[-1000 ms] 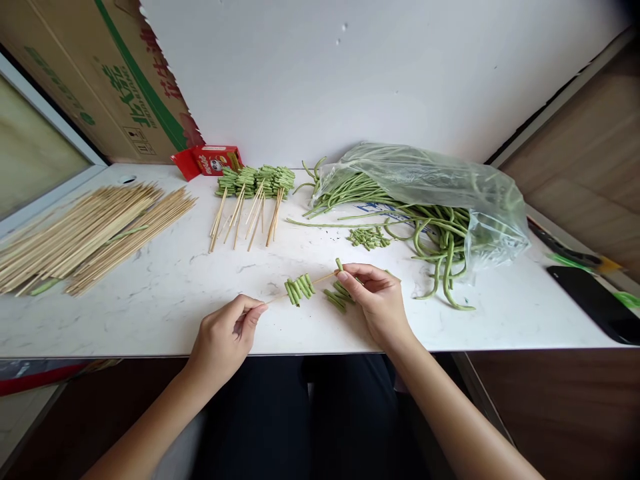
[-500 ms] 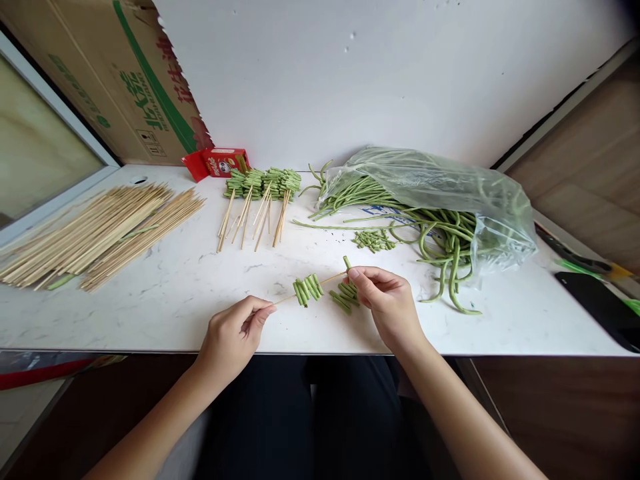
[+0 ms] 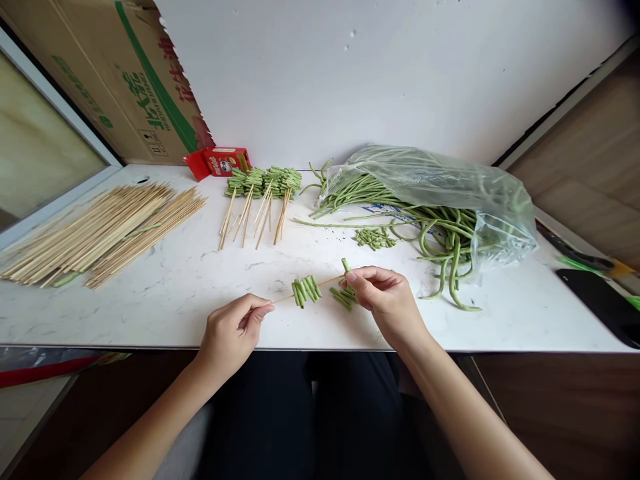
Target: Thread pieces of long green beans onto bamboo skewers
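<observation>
My left hand (image 3: 235, 327) pinches one end of a thin bamboo skewer (image 3: 283, 298) above the front of the table. Several cut green bean pieces (image 3: 306, 290) are threaded side by side along its middle. At the skewer's other end, my right hand (image 3: 383, 293) is closed on a single green bean piece (image 3: 345, 265), held upright against the tip. Whether the tip has pierced that piece I cannot tell. More loose bean pieces (image 3: 342, 298) lie on the table under my right fingers, partly hidden by them.
Bare skewers (image 3: 110, 223) lie piled at the left. Filled bean skewers (image 3: 263, 183) line the back beside a red box (image 3: 227, 162). A clear plastic bag (image 3: 440, 177) of long beans (image 3: 455, 227) lies right, near small bean bits (image 3: 374, 238). A black phone (image 3: 597, 303) rests far right.
Hardly anything differs. Both hands keep their pinch on the skewer and the bean piece, and the camera view has shifted slightly.
</observation>
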A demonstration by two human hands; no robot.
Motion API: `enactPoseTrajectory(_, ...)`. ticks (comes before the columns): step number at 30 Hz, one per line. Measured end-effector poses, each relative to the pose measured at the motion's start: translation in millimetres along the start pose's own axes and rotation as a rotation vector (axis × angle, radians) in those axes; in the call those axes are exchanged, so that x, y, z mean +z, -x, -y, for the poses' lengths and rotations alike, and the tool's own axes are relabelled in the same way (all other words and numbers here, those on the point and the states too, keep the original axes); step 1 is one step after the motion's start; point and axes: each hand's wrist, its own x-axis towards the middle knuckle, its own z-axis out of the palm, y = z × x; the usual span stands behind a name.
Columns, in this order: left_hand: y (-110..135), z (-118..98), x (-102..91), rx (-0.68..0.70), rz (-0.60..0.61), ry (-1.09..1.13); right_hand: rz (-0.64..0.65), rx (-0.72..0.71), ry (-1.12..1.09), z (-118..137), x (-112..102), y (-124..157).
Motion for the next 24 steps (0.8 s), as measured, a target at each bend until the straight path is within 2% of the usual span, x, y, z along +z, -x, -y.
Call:
enactPoseTrajectory(15,2.0,0.5,-0.5,-0.004,0.001,-0.003,0.010,-0.046,-0.003,-0.9,7.2,6.3)
enactPoseTrajectory(20,1.8,0.4,-1.0,-0.008,0.004,-0.018,0.031,-0.055,-0.012,-2.8,6.9,6.4)
enactPoseTrajectory(24,2.2,-0.4,0.1,0.020,0.018,-0.013,0.094,-0.070,0.049,-2.4,15.5,11.4)
